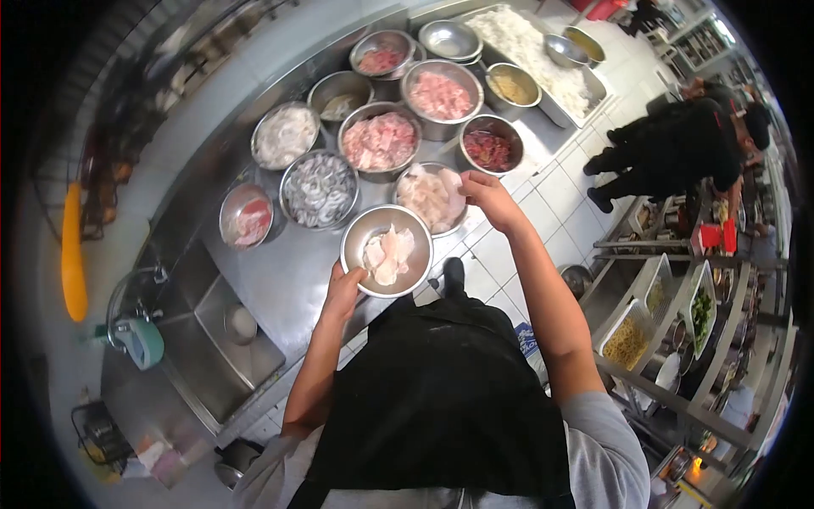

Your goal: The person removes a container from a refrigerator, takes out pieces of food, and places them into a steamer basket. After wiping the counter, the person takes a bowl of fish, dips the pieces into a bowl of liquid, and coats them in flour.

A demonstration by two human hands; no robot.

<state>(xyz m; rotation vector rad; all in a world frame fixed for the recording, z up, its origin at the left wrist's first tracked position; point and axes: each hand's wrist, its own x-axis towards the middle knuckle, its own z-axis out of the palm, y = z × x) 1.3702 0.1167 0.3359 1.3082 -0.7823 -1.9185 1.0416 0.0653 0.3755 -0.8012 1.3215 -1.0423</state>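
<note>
My left hand (342, 291) grips the rim of a metal bowl (414, 273), thumb over the edge, fingers beneath. Inside lie a few pale raw meat slices (388, 253), perhaps fish or chicken. My right hand (487, 200) is pinched at the right edge of a bowl filled with similar pale slices (428, 197); a slice (454, 197) shows at its fingertips. Close by stand a bowl of grey, shrimp-like pieces (320, 188), a bowl of pink meat chunks (380, 142) and a smaller bowl of dark red meat (489, 150).
More metal bowls crowd the steel counter (288, 280), with a tray of white rice-like food (509, 42) at the far end. A sink (229, 348) lies left. At right, a person in black (678, 140) stands beyond shelves holding food trays (626, 339).
</note>
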